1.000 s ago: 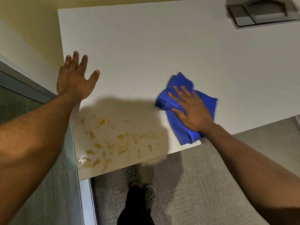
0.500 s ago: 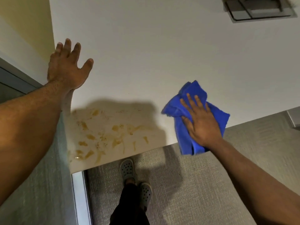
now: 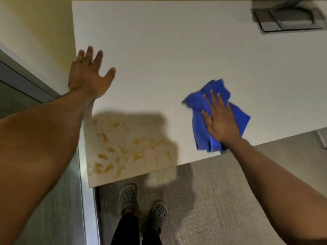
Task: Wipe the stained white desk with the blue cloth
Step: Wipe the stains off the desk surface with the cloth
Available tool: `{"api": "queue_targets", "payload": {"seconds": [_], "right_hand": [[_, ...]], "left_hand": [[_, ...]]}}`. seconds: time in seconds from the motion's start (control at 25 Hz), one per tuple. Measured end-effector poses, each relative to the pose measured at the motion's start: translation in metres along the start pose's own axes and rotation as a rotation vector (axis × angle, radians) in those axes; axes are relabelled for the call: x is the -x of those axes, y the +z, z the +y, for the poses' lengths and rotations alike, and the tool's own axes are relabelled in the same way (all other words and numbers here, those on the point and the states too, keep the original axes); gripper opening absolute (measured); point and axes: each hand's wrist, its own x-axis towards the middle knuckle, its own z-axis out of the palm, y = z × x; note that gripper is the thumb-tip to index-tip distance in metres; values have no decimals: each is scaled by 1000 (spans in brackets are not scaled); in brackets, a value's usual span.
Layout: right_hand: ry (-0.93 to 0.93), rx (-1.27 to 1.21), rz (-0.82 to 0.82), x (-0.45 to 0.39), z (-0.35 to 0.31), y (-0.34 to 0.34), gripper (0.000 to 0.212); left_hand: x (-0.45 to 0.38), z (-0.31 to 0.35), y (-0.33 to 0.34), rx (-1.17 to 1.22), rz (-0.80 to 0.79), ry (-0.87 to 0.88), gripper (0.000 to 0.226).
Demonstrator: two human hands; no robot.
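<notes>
- Stains (image 3: 127, 149), yellowish smears and blotches, cover the near left corner of the desk (image 3: 177, 50), partly under a dark shadow; the patch spreads wider across the front edge than it runs back.
- Cloth (image 3: 203, 110), blue and crumpled, lies on clean white surface to the right of the stains, near the front edge, with its lower end at or just over that edge. A clear strip of bare desk separates it from the nearest smear.
- Right hand (image 3: 221, 121) lies flat on the cloth, palm down, fingers spread and pointing away from the body; it presses rather than grips, so nothing is pinched in it.
- Left hand (image 3: 88, 76) is open and empty, fingers splayed, at the left edge of the desk just beyond the stained patch; whether it rests on the surface or hovers I cannot tell. The two hands are well apart.
- Judgement: the coming move turns on direction. The stains lie to the left of the cloth and slightly nearer the body, so the right hand needs to sweep the cloth leftward along the front edge. The left hand is nearer the stains but holds nothing.
- Risk, as I judge it: the cloth's overhanging end could slip off the front edge during the sweep.
- Grey tray-like object (image 3: 286, 18) sits at the far right corner, well clear.
</notes>
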Motion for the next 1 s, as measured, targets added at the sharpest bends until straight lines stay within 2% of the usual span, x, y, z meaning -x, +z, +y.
{"api": "queue_targets", "payload": {"seconds": [0.04,0.12,0.24,0.32,0.4,0.44,0.52,0.6,0.64,0.72,0.84,0.92,1.0], "right_hand": [[89,8,43,-25,-4,0,56],[69,35,76,-57,-40,5,57],[-216,94,23,-20,-95,23,59],[-433,113,-85,41,-90,30,60],[-507,54,-140,64,-54,19,60],[-429,11,-129,54,-33,13,59],[-123,-49,-43,10,-8,-1,58],[89,-44,69,-41,-16,-2,57],[118,-34,87,-59,-36,2,58],[24,0,78,-67,-83,14,58],[-267,79,12,-8,-125,35,58],[-427,78,-75,48,-119,42,58],[-435,58,-90,53,-85,31,58]], "left_hand": [[0,1,1,-4,-7,3,87],[0,3,3,-9,-4,-2,87],[-3,5,2,-2,-1,3,87],[-3,4,0,-6,2,7,87],[0,3,-1,-22,-3,1,87],[1,1,-1,-31,-5,-4,86],[2,2,1,-46,-1,-5,86],[1,6,1,-37,-9,1,86],[1,6,0,-27,-9,-1,85],[2,5,-1,-17,-3,-6,85],[3,7,-3,-28,-9,4,85],[4,8,-4,-36,-10,6,84],[4,7,-5,-57,-8,3,84]]}}
